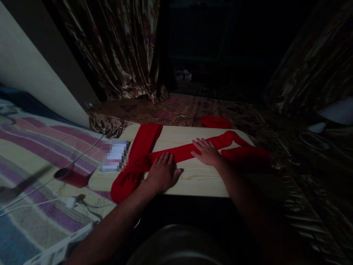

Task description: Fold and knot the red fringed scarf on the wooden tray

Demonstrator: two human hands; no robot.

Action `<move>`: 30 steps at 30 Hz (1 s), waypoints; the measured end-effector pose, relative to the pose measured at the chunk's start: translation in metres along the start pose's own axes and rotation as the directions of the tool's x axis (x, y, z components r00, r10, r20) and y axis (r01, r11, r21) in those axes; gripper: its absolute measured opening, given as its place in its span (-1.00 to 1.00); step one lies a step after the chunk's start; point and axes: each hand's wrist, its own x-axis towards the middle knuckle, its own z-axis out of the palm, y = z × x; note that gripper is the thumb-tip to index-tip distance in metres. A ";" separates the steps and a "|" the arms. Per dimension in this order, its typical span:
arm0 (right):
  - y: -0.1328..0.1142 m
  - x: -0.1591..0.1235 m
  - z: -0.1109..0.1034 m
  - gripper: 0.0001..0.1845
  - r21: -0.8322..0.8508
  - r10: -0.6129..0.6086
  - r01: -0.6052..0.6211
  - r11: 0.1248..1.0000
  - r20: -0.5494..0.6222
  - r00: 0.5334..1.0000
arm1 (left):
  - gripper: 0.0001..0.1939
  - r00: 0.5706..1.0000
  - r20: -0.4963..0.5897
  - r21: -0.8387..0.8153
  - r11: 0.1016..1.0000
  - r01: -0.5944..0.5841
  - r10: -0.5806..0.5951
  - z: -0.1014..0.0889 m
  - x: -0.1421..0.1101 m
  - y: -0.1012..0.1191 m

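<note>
My head view shows a dim room; I read the brightest areas at the left. Upper left: a pale wall (30, 55), bordered by a dark grey vertical band (63, 55). Adjacent: a shiny, patterned curtain (118, 48), hanging in deep folds. A second curtain (322, 62) occupies the far right, in heavy shadow. Between both curtains, a dark area (209, 33) prevents me from identifying a window. Beyond the pale wooden tabletop (198, 180), I observe a brown-and-magenta patterned floor covering (173, 106). Left side: a striped cover (49, 147) in purple, pink and cream; its support is indeterminate.
</note>
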 end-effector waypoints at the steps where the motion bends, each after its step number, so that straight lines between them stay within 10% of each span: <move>1: 0.001 0.000 0.000 -0.18 0.004 -0.002 0.002 1.000 -0.003 1.000 | -0.34 1.000 -0.003 0.009 1.000 0.006 -0.006 -0.007 0.002 -0.005; 13: 0.000 0.000 0.000 -0.18 0.031 0.001 0.000 1.000 -0.012 1.000 | -0.46 0.946 0.283 0.202 0.974 0.101 -0.156 -0.051 0.054 -0.062; 30: 0.002 0.002 0.005 -0.16 0.031 -0.011 0.012 0.999 -0.044 0.999 | -0.48 0.962 0.246 0.178 0.981 0.078 -0.121 -0.050 0.049 -0.079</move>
